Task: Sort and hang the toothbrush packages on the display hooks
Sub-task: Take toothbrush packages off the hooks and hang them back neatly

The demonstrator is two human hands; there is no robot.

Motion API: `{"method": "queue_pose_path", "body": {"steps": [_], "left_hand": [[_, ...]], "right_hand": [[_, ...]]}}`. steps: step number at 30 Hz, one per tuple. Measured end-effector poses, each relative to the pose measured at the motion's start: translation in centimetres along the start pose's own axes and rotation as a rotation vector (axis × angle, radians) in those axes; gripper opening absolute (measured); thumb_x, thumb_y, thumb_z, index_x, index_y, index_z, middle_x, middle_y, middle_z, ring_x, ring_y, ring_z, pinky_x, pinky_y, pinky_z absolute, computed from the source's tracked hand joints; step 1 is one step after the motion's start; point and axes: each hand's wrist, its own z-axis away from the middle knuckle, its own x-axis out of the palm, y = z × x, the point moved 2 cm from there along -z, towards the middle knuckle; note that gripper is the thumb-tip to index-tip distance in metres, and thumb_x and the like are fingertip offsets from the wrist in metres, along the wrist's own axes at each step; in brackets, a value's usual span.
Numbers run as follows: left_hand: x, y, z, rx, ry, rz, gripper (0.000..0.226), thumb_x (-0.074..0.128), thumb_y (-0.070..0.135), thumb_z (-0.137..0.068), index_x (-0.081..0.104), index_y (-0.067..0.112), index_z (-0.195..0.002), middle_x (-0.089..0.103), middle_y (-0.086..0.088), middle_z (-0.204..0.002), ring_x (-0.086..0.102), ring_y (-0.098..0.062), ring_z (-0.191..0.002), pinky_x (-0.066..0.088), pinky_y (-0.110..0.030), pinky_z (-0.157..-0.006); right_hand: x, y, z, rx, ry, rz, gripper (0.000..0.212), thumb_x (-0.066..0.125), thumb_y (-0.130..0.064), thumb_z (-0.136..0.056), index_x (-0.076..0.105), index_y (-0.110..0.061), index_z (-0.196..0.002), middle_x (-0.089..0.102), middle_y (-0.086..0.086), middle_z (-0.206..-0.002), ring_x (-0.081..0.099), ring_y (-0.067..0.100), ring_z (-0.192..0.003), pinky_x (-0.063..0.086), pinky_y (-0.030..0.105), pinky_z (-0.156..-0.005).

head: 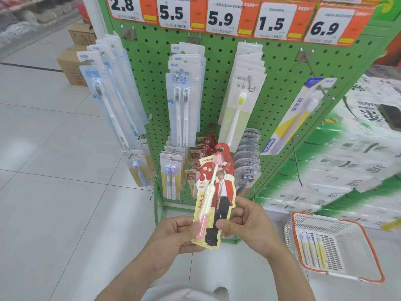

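Green pegboard (217, 61) is carrying rows of hung toothbrush packs under price tags (220, 17). Before it, the left hand (173, 237) and right hand (247, 222) are both pinching the red toothbrush package (213, 205) upright, thumbs on its front. Right of them, a white basket (355, 233) is holding more packs.

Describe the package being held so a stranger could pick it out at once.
Find the green pegboard rack under the price tags; in front of its lower rows, both hands, left and right, grip one toothbrush package. Unlike the rectangular packs hanging above, its card is cut to shape, red and yellow, with a standing figure in a red jacket and a pink-and-cream brush.
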Motion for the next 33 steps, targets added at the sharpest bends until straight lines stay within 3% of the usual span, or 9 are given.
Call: {"method": "queue_pose_path", "body": {"steps": [7, 10, 14, 18, 21, 24, 28, 31, 33], "left_hand": [[0.2, -0.1, 0.2, 0.027, 0.060, 0.013, 0.037, 0.073, 0.022, -0.078, 0.074, 0.000, -0.107, 0.075, -0.025, -0.101, 0.074, -0.038, -0.094, 0.062, -0.036, -0.076], [0.4, 0.0, 0.4, 0.060, 0.099, 0.007, 0.033, 0.072, 0.019, -0.080, 0.073, -0.002, -0.105, 0.075, -0.024, -0.098, 0.074, -0.037, -0.091, 0.062, -0.036, -0.075], [0.7, 0.5, 0.6, 0.209, 0.193, -0.232, 0.011, 0.073, 0.015, -0.087, 0.079, 0.012, -0.095, 0.079, -0.009, -0.085, 0.075, -0.027, -0.083, 0.061, -0.032, -0.075], [1.5, 0.3, 0.9, 0.483, 0.246, -0.693, 0.014, 0.073, 0.023, -0.092, 0.081, 0.032, -0.099, 0.076, 0.016, -0.089, 0.070, -0.008, -0.082, 0.056, -0.019, -0.077], [1.9, -0.3, 0.8, 0.692, 0.233, -0.885, 0.022, 0.069, 0.037, -0.087, 0.079, 0.031, -0.106, 0.068, 0.024, -0.105, 0.066, -0.002, -0.093, 0.053, -0.019, -0.080], [1.3, -0.6, 0.5, 0.780, 0.163, -0.974, 0.035, 0.067, 0.050, -0.086, 0.073, 0.033, -0.116, 0.058, 0.027, -0.123, 0.058, -0.003, -0.114, 0.054, -0.027, -0.086], [1.1, 0.3, 0.6, 0.668, 0.222, -0.733, 0.055, 0.074, 0.045, -0.085, 0.051, 0.044, -0.135, 0.038, 0.031, -0.144, 0.041, -0.001, -0.136, 0.043, -0.016, -0.102], [0.6, 1.9, 0.1, 0.358, 0.146, -0.458, 0.071, 0.081, 0.042, -0.076, 0.045, 0.040, -0.137, 0.057, 0.022, -0.137, 0.060, -0.006, -0.122, 0.052, -0.029, -0.099], [0.7, 2.4, -0.1, 0.185, -0.024, -0.312, 0.054, 0.081, 0.029, -0.083, 0.055, 0.024, -0.130, 0.073, 0.002, -0.121, 0.071, -0.019, -0.107, 0.058, -0.041, -0.094]], "right_hand": [[0.0, 0.6, 0.4, -0.040, 0.031, -0.028, 0.043, 0.086, -0.008, -0.074, 0.071, -0.021, -0.113, 0.072, 0.026, -0.100, 0.068, 0.030, -0.066, 0.057, 0.036, -0.063], [0.2, 1.0, 0.4, -0.110, 0.290, 0.067, 0.063, 0.089, -0.004, -0.071, 0.063, -0.028, -0.122, 0.066, 0.000, -0.103, 0.063, 0.018, -0.071, 0.055, 0.027, -0.065], [0.5, 0.6, 0.7, -0.216, 0.646, 0.134, 0.054, 0.085, -0.037, -0.069, 0.062, -0.029, -0.117, 0.053, 0.001, -0.090, 0.056, 0.008, -0.073, 0.050, 0.029, -0.071], [2.5, 0.4, 0.6, -0.077, 0.504, 0.015, 0.063, 0.081, -0.062, -0.071, 0.060, -0.033, -0.124, 0.063, -0.007, -0.106, 0.069, 0.011, -0.095, 0.060, 0.038, -0.074], [3.5, 0.3, 0.5, 0.002, 0.486, -0.158, 0.064, 0.080, -0.040, -0.079, 0.054, -0.021, -0.135, 0.067, 0.002, -0.117, 0.072, 0.022, -0.100, 0.062, 0.039, -0.067], [3.0, -0.4, 0.7, -0.027, 0.506, -0.253, 0.032, 0.067, -0.009, -0.095, 0.060, -0.012, -0.126, 0.074, 0.010, -0.112, 0.075, 0.028, -0.094, 0.062, 0.043, -0.065], [1.9, -1.1, 1.4, 0.018, 0.382, -0.229, 0.024, 0.054, 0.005, -0.099, 0.065, -0.007, -0.116, 0.077, 0.010, -0.108, 0.074, 0.033, -0.094, 0.060, 0.039, -0.063], [2.0, -1.7, 1.7, 0.033, 0.236, -0.182, 0.025, 0.054, 0.004, -0.099, 0.062, -0.006, -0.120, 0.076, 0.013, -0.108, 0.075, 0.035, -0.091, 0.061, 0.039, -0.064], [2.5, -1.8, 1.8, 0.025, 0.129, -0.188, 0.027, 0.057, 0.001, -0.097, 0.059, -0.004, -0.124, 0.075, 0.015, -0.111, 0.075, 0.035, -0.092, 0.061, 0.041, -0.068]]}}
